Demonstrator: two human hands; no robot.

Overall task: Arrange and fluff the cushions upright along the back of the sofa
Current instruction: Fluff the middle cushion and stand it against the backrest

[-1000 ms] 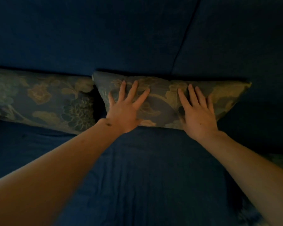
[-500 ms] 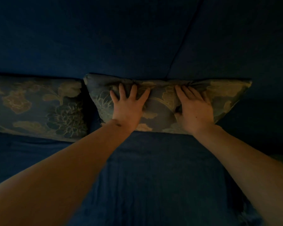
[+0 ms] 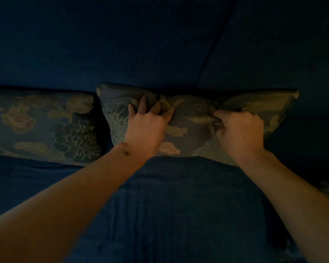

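Hands' grip [image 3: 146,126] [image 3: 239,130] bunched on cushion [image 3: 190,118]

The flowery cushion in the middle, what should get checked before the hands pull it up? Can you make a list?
1. Left hand gripping the middle cushion: ok, its fingers dig into the top edge.
2. Right hand gripping too: ok, it is closed on bunched fabric.
3. Cushion against the sofa back: ok, its top edge meets it.
4. Cushion plump and even: not ok, the top is pinched and creased between the hands.
5. Left cushion clear of it: ok, a dark gap shows between them.
6. Another cushion on the right: cannot tell, only a patterned scrap shows at the frame edge.
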